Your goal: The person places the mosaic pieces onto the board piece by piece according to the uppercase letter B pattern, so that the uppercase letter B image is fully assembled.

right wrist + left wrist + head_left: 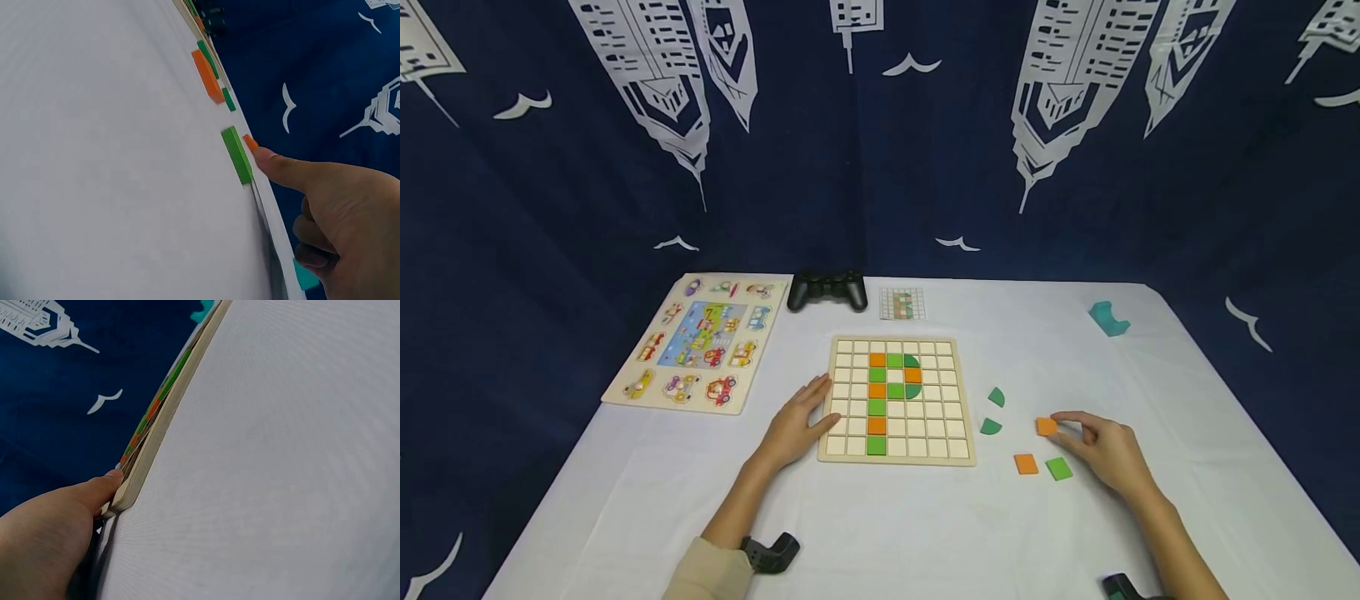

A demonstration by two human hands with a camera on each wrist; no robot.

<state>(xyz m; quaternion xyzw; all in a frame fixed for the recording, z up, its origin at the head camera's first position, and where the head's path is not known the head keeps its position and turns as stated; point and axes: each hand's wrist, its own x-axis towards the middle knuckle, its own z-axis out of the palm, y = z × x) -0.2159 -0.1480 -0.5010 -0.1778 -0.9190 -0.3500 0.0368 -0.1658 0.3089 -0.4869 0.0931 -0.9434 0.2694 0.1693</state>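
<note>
The right hand is pinching an orange tile between thumb and forefinger; the fingers are standing narrow, holding that single piece. The tile is sitting right of the grid board, well apart from it; whether it is touching the desk cannot be told.

The left hand is resting against the board's left edge. Its fingers are extending nearly straight, and its thumb is touching the rim near the close corner.

The board is lying flat, carrying orange and green squares in a P shape, with two dark green quarter-rounds forming the curve.

Between the board and the right hand, two loose quarter-rounds are lying one behind the other. A second orange square and a green square are lying side by side, nearer the person.

A pattern card and a black game controller are lying behind the board. A picture puzzle is occupying the left side; a teal piece is lying far right.
</note>
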